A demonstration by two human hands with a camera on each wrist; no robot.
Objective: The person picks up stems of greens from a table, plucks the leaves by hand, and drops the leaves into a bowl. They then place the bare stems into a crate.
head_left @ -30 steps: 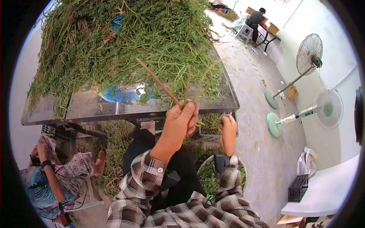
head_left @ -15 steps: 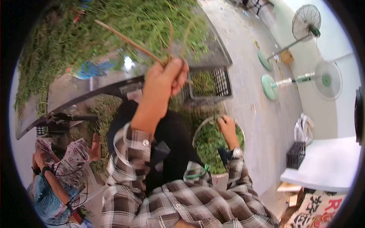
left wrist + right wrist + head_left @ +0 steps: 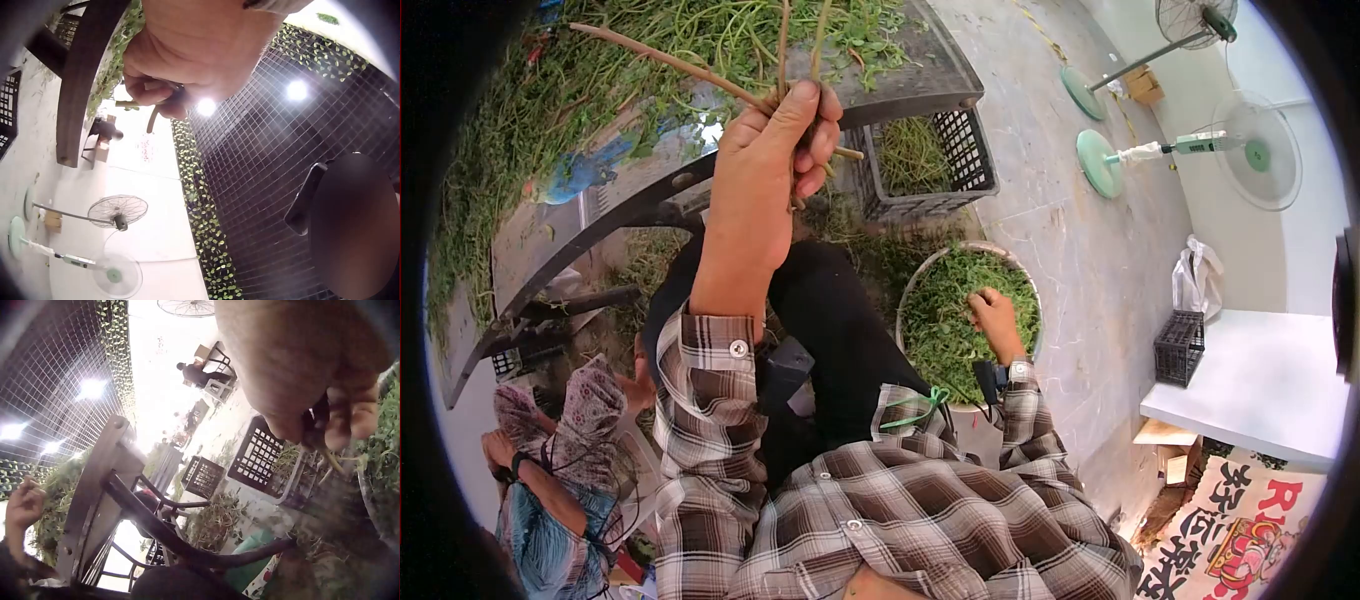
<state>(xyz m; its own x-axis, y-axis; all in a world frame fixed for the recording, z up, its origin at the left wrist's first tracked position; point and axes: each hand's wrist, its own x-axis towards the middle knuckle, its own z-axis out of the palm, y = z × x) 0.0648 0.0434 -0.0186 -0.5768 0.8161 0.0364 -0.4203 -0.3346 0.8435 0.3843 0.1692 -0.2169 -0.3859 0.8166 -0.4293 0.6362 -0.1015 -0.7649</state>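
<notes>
My left hand point(image 3: 760, 165) is raised in front of the table edge. Between its thumb and fingers it grips a few long stems, among them a brown stem point(image 3: 665, 65) pointing up to the left. Cut ends of the stems point(image 3: 152, 119) stick out below the curled fingers in the left wrist view. Over a round tub point(image 3: 1000, 252) heaped with leafy greens point(image 3: 950, 320) is my right hand point(image 3: 997, 322), fingers curled. The right wrist view shows its fingertips pinching a thin green stem point(image 3: 332, 462) beside the tub's rim.
A dark table point(image 3: 945, 70) bears a large pile of greens point(image 3: 800, 35). Under its corner stands a black crate point(image 3: 925, 205) of stems. At lower left sits another person point(image 3: 550, 500). Two floor fans point(image 3: 1097, 165) stand at right, near a white table point(image 3: 1260, 370) with a small black crate point(image 3: 1180, 345).
My right hand has come down from beside the table corner to above the tub. The left hand keeps its stems and now appears higher and further left as the view tilts down.
</notes>
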